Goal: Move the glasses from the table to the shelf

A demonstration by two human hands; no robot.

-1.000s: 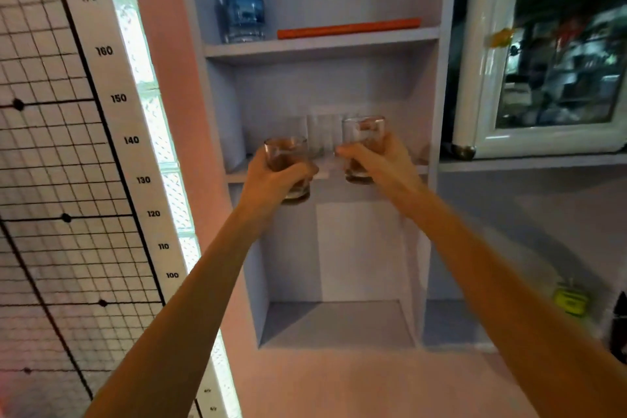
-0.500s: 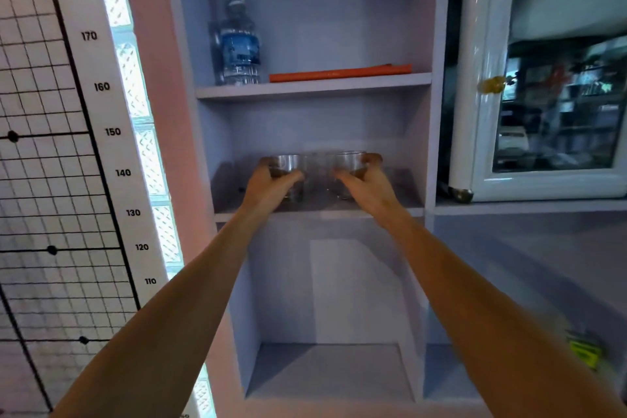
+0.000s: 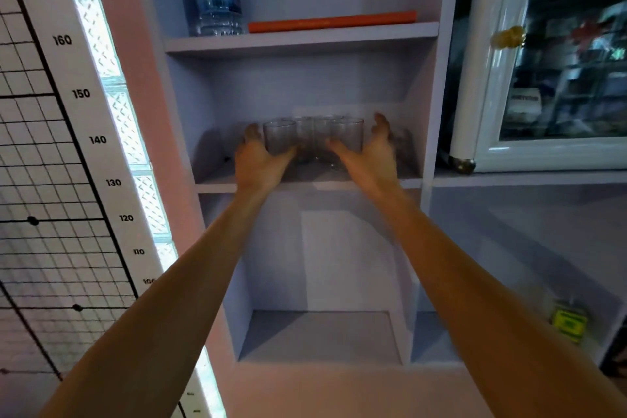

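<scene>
Obs.: A person is standing at the shelf unit, both bare arms reaching up and far to the middle shelf (image 3: 217, 182).

Position of the task's things: the glasses are standing on that shelf, upright, mouths up, long axes vertical. I am counting the left front glass (image 3: 280, 139), the right front glass (image 3: 347, 136) and two rear glasses (image 3: 303, 125) tucked just behind and between them. The four are forming a tight cluster running left to right. Blur is hiding whether neighbours are touching.

Key relation: the cluster is lying just far of the hands and between them. The left hand (image 3: 261, 163) is nearer the left front glass, cupping it from its left and near sides. The right hand (image 3: 369, 159) is nearer the right front glass, flanking it from the right.

Hand state: the right hand is spreading wide, its fingers (image 3: 381, 124) standing apart from the glass wall. The left hand's fingers are curving just beside their glass, and I cannot tell whether they are touching or gripping it.

Appearance: short, straight-sided, clear tumblers, greyish in the dim shelf light, apparently empty.

Judgement: the set-down is looking complete. The coming move probably calls for drawing both hands straight toward the near side, since a sideways sweep could knock the packed glasses.

Also present: a water bottle (image 3: 213, 0) and an orange bar (image 3: 332, 22) are sitting on the upper shelf (image 3: 424, 31), well apart above.
</scene>
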